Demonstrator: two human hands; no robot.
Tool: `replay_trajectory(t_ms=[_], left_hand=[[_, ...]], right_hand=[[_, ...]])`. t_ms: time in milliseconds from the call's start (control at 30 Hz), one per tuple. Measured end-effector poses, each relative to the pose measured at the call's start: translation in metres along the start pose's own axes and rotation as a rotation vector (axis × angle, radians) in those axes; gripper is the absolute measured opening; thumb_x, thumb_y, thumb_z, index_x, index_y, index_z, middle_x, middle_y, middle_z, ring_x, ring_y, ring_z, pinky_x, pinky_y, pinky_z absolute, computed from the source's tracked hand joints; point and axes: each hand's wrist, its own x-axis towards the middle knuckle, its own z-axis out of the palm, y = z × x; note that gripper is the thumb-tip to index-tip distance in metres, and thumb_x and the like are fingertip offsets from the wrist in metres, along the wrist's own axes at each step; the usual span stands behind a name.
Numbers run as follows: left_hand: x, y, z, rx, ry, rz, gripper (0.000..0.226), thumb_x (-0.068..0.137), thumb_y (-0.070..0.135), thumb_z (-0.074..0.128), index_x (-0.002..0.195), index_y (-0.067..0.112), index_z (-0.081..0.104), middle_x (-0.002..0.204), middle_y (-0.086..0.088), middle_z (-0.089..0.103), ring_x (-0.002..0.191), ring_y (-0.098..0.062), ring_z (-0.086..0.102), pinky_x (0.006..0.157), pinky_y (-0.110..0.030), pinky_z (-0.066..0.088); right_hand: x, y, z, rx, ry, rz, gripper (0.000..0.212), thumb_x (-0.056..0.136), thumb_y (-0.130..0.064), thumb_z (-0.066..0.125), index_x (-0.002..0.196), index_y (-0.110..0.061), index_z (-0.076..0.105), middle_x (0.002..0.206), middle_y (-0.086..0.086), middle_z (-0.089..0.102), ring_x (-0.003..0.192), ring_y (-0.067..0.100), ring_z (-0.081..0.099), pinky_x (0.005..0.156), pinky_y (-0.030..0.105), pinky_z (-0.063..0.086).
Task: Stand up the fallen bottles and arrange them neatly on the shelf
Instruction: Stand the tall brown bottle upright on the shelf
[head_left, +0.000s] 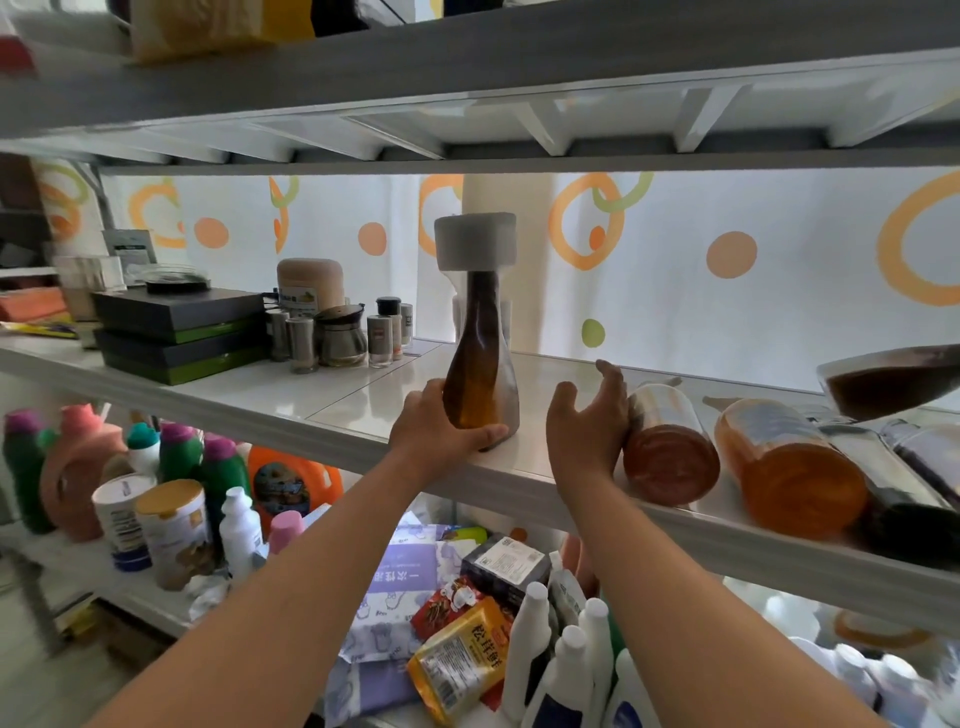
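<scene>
A tall amber bottle (480, 364) with a wide grey cap stands upright near the front edge of the white middle shelf (332, 400). My left hand (436, 426) wraps its base. My right hand (589, 421) is open, fingers spread, palm resting against a fallen reddish-brown bottle (667, 444) that lies on its side with its bottom toward me. To its right lie a fallen orange bottle (789, 467) and a dark bottle (904, 499). Another dark-liquid bottle (888, 382) lies tilted at the far right.
Dark stacked boxes (182, 332), a tan jar and several small spice shakers (343, 332) stand on the shelf's left part. An upper shelf (467, 93) hangs close overhead. Detergent bottles, tins and packets crowd the lower shelf (156, 493).
</scene>
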Motion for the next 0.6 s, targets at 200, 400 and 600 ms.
replay_trajectory(t_ms=[200,400,600], left_hand=[[-0.011,0.011,0.009,0.124,0.1,-0.028,0.089,0.058,0.067,0.073,0.124,0.018,0.038,0.12,-0.007,0.05,0.108,-0.027,0.056,0.086,-0.036,0.047],[-0.014,0.008,0.004,-0.022,0.019,0.052,0.087,0.063,0.055,0.078,0.134,0.02,0.042,0.128,-0.002,0.056,0.113,-0.022,0.056,0.085,-0.028,0.046],[-0.009,0.006,-0.008,-0.202,-0.209,0.142,0.078,0.071,0.034,0.079,0.138,0.02,0.04,0.127,-0.002,0.058,0.119,-0.02,0.056,0.098,-0.035,0.049]], right_hand=[[-0.001,0.0,-0.001,0.014,0.009,0.02,0.04,0.092,-0.017,0.044,0.132,-0.013,0.042,0.138,0.009,0.045,0.13,0.024,0.037,0.108,0.036,0.028],[-0.002,-0.003,-0.005,0.063,-0.014,0.043,0.038,0.095,-0.015,0.037,0.132,-0.013,0.043,0.137,0.01,0.045,0.129,0.025,0.037,0.106,0.034,0.027],[-0.003,-0.005,-0.006,0.095,-0.016,0.065,0.036,0.097,-0.016,0.033,0.131,-0.013,0.044,0.136,0.01,0.046,0.127,0.024,0.038,0.104,0.032,0.028]])
